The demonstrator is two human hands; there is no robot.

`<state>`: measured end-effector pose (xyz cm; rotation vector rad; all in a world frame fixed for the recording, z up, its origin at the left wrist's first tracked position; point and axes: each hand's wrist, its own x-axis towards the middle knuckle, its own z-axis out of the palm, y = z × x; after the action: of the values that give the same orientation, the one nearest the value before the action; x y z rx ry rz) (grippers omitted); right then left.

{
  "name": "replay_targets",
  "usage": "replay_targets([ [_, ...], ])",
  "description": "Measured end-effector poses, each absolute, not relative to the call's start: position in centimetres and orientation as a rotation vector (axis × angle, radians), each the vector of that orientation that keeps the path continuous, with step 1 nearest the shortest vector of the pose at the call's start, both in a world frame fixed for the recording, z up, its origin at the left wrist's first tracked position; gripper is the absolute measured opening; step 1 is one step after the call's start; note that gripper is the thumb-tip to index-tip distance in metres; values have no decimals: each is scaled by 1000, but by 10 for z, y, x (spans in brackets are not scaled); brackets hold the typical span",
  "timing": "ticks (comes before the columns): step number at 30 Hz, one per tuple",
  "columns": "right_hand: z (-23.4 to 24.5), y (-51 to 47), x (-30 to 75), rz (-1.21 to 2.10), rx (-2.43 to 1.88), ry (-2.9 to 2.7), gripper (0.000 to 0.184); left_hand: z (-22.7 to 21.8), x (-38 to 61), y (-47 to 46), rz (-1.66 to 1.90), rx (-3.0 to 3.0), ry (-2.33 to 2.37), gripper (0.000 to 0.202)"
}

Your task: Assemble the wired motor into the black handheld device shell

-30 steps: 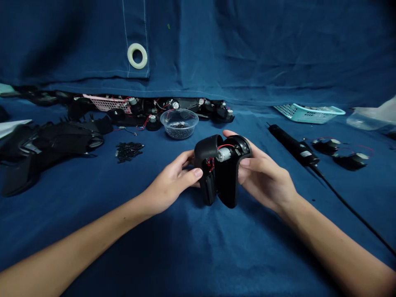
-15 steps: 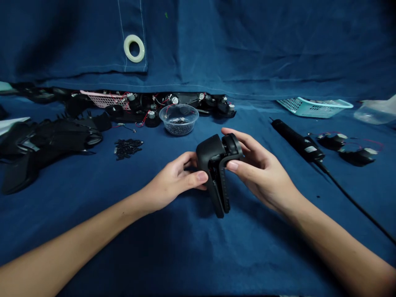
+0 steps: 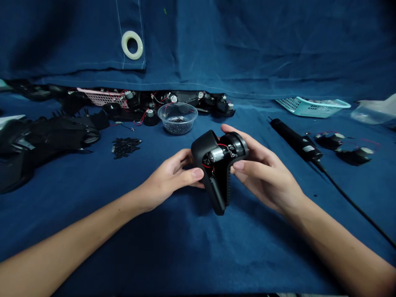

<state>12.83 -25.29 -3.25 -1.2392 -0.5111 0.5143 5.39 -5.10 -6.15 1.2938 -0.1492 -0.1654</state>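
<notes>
Between my hands, above the blue cloth, is a black L-shaped plastic housing, parted into two halves along its seam. My left hand (image 3: 173, 175) grips the left half-shell (image 3: 204, 144), thumb on its near edge. Fingers and thumb of my right hand (image 3: 262, 167) are closed around the right half-shell (image 3: 237, 144) at its round end. In the gap a silver motor (image 3: 217, 155) and red wires show. The two handle parts meet or nearly meet at the bottom. My left fingertips are hidden behind the shell.
A clear bowl of small dark pieces (image 3: 178, 119) stands ahead, beside a pile of small black parts (image 3: 125, 147). Black shells (image 3: 55, 136) lie left. A corded electric screwdriver (image 3: 293, 139) and wired black parts (image 3: 354, 156) lie right. Baskets, pink (image 3: 103, 99) and turquoise (image 3: 321, 107), stand behind.
The gap between the two half-shells has widened at the top, and the silver motor and red wires have come into view. My right hand has shifted slightly right with its half.
</notes>
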Motion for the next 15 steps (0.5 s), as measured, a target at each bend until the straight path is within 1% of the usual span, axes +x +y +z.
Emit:
replay_targets([
  [8, -34, -252, 129, 484, -1280, -535, 57, -62, 53, -53, -145, 1300, -139, 55],
  [11, -36, -251, 129, 470, -1305, -547, 58, -62, 53, -53, -142, 1305, -138, 55],
  [15, -38, -251, 130, 453, -1336, -573, 56, -63, 54, -52, -138, 1308, -128, 55],
])
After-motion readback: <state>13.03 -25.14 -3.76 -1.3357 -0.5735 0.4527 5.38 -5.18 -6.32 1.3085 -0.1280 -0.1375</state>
